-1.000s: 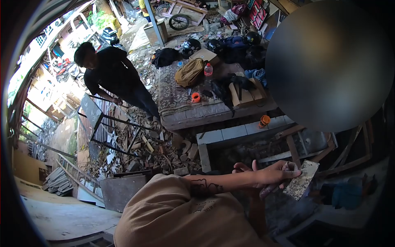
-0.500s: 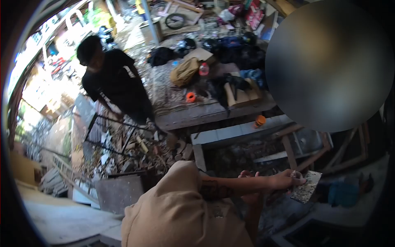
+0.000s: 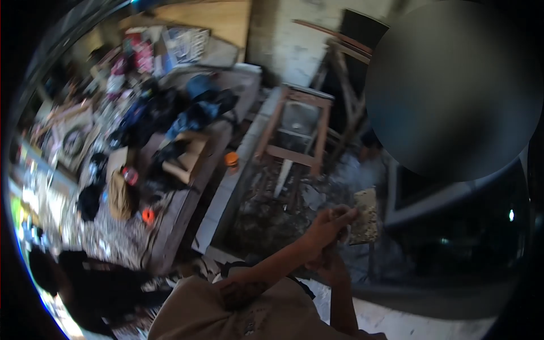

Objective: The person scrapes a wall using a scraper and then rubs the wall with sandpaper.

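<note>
My left hand (image 3: pixel 328 229), at the end of a tattooed forearm, is closed on the near edge of a flat rectangular plate (image 3: pixel 365 218), speckled with pale material. The plate juts out beyond my fingertips, toward the dark glossy panel. Just below it my right hand (image 3: pixel 328 266) is raised close to my left wrist. Its fingers are partly hidden and blurred, so their hold is unclear.
A wooden frame (image 3: pixel 292 133) leans ahead, beside a pale ledge (image 3: pixel 218 212) carrying an orange cup (image 3: pixel 231 160). Bags, clothes and a cardboard box (image 3: pixel 192 156) lie on a platform. A person in dark clothes (image 3: pixel 107 292) is at lower left. A framed dark glossy panel (image 3: pixel 459 238) stands right.
My view has swung to the right, so the platform and the other person appear farther left. The plate is still in my left hand, and my two hands are closer together.
</note>
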The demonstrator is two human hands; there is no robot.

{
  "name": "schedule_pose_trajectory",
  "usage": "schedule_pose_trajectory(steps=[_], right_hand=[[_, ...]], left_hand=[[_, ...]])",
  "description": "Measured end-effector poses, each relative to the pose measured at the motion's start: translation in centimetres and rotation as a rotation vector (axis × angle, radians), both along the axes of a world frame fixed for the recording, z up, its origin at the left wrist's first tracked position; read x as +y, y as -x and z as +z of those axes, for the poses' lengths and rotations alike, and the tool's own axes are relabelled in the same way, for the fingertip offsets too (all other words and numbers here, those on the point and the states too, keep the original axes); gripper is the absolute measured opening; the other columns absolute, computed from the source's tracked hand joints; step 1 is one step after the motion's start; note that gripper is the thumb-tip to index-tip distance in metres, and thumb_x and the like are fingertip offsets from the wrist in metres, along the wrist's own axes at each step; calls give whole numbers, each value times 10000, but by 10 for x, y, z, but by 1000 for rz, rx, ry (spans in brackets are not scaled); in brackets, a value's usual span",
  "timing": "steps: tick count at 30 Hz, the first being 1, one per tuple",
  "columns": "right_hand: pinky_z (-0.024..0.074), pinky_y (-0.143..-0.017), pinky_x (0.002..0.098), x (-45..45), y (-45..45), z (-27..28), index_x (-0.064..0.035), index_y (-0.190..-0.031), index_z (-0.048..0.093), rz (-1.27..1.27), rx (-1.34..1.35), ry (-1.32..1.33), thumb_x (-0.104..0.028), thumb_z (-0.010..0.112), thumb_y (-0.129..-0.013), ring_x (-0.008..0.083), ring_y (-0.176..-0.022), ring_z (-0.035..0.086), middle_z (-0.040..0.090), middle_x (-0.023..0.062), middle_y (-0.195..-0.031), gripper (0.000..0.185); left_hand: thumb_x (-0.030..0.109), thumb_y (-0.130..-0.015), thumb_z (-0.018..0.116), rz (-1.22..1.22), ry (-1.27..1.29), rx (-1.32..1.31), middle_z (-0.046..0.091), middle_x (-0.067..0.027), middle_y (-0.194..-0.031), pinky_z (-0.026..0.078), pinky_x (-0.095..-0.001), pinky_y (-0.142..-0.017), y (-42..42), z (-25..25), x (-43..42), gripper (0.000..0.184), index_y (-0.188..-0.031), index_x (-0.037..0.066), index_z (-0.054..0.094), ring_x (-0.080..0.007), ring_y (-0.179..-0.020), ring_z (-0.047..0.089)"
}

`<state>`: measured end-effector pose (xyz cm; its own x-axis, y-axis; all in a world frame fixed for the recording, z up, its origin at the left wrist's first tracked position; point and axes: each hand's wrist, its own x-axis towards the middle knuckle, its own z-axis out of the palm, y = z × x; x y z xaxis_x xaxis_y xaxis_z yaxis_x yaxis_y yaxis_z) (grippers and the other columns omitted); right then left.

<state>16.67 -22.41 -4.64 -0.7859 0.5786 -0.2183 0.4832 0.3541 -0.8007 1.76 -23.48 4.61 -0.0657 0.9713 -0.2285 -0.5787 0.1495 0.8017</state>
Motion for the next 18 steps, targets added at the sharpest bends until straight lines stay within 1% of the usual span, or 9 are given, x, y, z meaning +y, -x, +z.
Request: schedule_pose_trajectory(steps=[1,3,4,6,7,8,11,16,18], right_hand=[[466,-815,392,5,-14,-22,-33,-1143,519,-70,14,0,-241,712,-804,231,-1017,555,574,104,-1098,442],[469,-844,434,5,-43,-62,-44,-1218,465,-395,784,1065,-249,792,-704,287,-1059,553,541,101,-1173,644],[469,-844,434,0,-41,-43,-44,-1218,465,-432,823,1051,-249,792,-704,287,-1059,553,541,101,-1173,644],[451,-899,428,-9,-44,1,-51,-1355,326,-271,965,704,-232,837,-637,264,-1114,528,506,101,-1232,900],[416,-961,407,-15,-44,9,-60,-1445,134,-318,1014,576,-205,845,-627,249,-1170,491,462,108,-1300,1094],[416,-961,407,-23,-42,18,-60,-1445,134,-395,1054,538,-205,845,-627,249,-1170,491,462,108,-1300,1094],[393,-971,358,-41,-36,30,-60,-1459,159,-673,1168,192,-212,816,-677,211,-1186,459,443,106,-1335,1032],[415,-899,267,-63,-48,52,5,-1266,522,-1291,1258,61,-187,664,-858,110,-1051,506,583,74,-1168,473],[431,-878,264,-71,-64,61,26,-1249,526,-1407,1336,-88,-146,623,-881,115,-1019,530,592,82,-1142,418]], left_hand=[[345,-916,575,-5,23,-20,508,11,-562,366,-204,-468,-1,2,-1,277,-871,72,595,-40,-494,483],[318,-920,575,-121,26,38,518,14,-586,371,-200,-463,-3,-5,1,235,-894,85,588,-36,-514,490],[291,-924,574,-178,14,89,528,17,-609,376,-195,-459,-3,-10,3,195,-917,97,581,-33,-535,497],[286,-926,571,-171,18,65,523,18,-604,377,-198,-459,-12,-17,2,192,-901,96,572,-40,-531,496],[281,-929,568,-120,10,38,518,19,-600,377,-201,-459,-17,-20,3,191,-884,96,563,-48,-527,494],[281,-929,568,-209,13,51,518,19,-600,377,-201,-459,-22,-23,3,191,-884,96,563,-48,-527,494],[310,-921,579,-245,-99,157,525,5,-562,339,-222,-409,-43,-22,1,253,-877,61,579,-53,-460,470],[266,-918,590,-500,-188,296,530,2,-568,324,-218,-395,-95,-23,-3,224,-868,49,576,-56,-440,459],[243,-917,595,-578,-255,290,532,1,-570,322,-218,-391,-124,-13,-8,209,-861,43,575,-57,-434,459]])
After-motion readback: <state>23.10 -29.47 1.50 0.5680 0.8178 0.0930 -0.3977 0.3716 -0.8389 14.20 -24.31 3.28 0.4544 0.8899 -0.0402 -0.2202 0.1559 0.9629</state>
